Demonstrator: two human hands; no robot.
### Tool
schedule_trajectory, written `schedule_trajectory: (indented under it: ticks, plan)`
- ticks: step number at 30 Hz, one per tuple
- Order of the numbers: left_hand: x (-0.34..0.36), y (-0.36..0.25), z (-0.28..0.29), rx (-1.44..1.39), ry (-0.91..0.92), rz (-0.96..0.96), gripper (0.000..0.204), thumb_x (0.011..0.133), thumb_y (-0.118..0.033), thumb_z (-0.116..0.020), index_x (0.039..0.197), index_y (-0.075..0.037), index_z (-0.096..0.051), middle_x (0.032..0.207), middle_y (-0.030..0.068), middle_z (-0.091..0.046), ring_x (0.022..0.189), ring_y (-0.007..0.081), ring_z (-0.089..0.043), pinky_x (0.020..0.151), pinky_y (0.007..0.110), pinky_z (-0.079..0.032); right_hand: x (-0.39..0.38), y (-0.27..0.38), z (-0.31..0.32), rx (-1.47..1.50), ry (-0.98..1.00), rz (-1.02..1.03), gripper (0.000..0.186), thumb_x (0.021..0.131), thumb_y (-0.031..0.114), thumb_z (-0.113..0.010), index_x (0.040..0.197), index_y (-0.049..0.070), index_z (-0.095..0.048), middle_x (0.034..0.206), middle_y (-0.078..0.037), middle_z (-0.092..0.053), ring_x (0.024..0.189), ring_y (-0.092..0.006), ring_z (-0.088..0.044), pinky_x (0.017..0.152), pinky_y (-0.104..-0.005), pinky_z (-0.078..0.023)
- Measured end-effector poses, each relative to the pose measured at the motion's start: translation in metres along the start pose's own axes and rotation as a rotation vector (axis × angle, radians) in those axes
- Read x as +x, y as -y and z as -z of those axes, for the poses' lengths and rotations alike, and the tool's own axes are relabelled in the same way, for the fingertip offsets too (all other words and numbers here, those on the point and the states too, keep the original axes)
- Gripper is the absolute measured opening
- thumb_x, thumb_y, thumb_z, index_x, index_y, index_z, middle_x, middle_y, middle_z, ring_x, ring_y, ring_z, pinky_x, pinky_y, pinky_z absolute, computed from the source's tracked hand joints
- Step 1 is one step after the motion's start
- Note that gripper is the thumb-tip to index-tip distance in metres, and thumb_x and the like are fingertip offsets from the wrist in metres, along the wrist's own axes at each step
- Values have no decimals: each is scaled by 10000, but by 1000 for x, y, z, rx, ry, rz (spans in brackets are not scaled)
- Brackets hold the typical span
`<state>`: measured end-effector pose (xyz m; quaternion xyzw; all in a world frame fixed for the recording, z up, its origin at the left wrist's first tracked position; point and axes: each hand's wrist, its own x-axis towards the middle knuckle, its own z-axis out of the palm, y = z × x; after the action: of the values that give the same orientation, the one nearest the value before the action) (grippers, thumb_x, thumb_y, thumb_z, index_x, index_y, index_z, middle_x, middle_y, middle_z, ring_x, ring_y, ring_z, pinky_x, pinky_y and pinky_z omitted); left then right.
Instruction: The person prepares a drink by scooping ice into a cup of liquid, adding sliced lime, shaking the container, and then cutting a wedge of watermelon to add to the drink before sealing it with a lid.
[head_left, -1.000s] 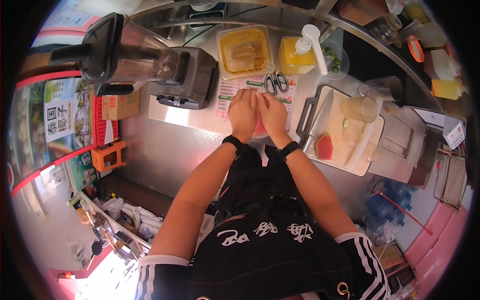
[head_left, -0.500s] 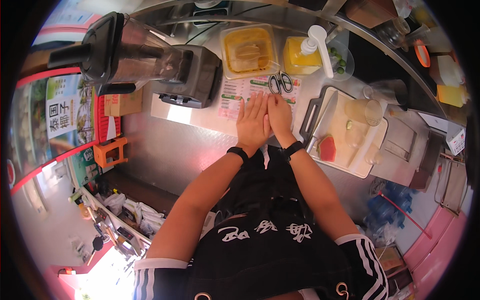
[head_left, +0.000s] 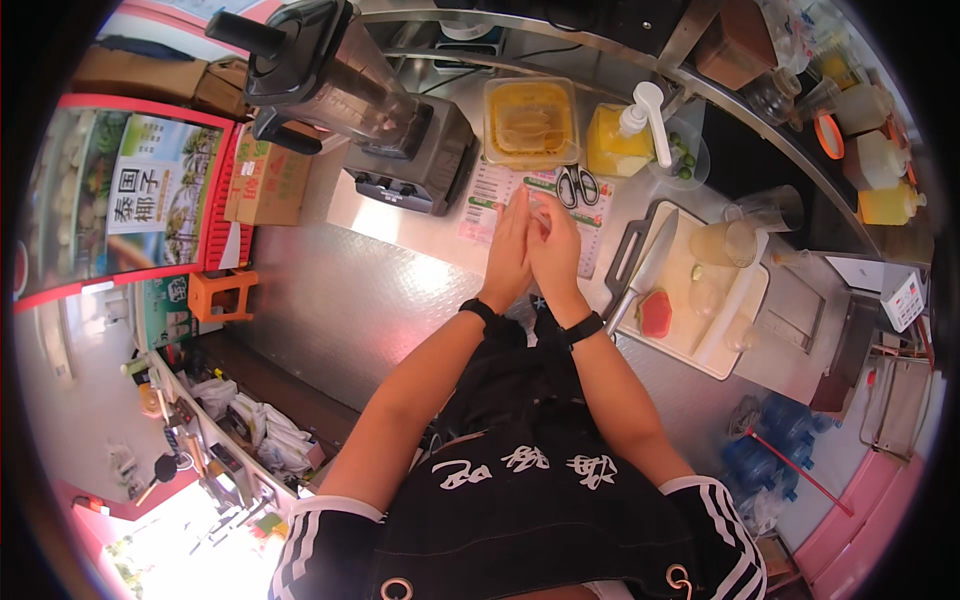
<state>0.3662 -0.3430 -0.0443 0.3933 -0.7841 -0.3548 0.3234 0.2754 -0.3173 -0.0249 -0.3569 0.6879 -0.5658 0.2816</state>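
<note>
Left hand (head_left: 513, 245) and right hand (head_left: 553, 250) pressed together, palm against palm, fingers straight and pointing away from the body; neither is grasping anything. Black band on each wrist. The joined hands hover over a printed sheet (head_left: 500, 195) lying flat on the steel surface (head_left: 380, 300) (whether the fingertips touch the sheet, cannot tell).

Just beyond the fingertips: scissors (head_left: 577, 186) with black handles, resting on the sheet's far edge. Behind them a clear tub of yellow pulp (head_left: 530, 122), and beside it to the right a pump bottle (head_left: 628, 135) with yellow liquid and a white spout.

Right of the hands: white cutting board (head_left: 700, 300) in a metal tray, carrying a knife (head_left: 650, 262) along its left edge, a red fruit piece (head_left: 656, 313) near the front corner, and a plastic cup (head_left: 735, 235) of pale liquid at the back.

Left, farther back: blender (head_left: 360, 100) with a dark lid on a grey base. Cardboard box (head_left: 268, 180) stands beside it, lower down.
</note>
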Motion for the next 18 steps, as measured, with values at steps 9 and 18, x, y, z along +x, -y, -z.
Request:
schedule_trajectory:
  ticks: [9,18]
  plan:
    - [-21,16,-27,158,-185,113,578,939,-163,-457,1466,4,-288,1441,213,-403,1364,364,-342,1143,507,-193,16,-16,27,-109,371,231,431,780,28,-613,1210,52,-601,1174,-156,-649,1107,-316,-615,1022,-388,-437]
    - [-13,18,-32,285,-260,69,596,902,-164,-499,1444,16,-331,1418,211,-432,1349,349,-375,1145,489,-221,19,-39,18,-62,238,196,385,820,42,-640,1201,14,-596,1110,-142,-686,1033,-244,-669,876,-307,-504]
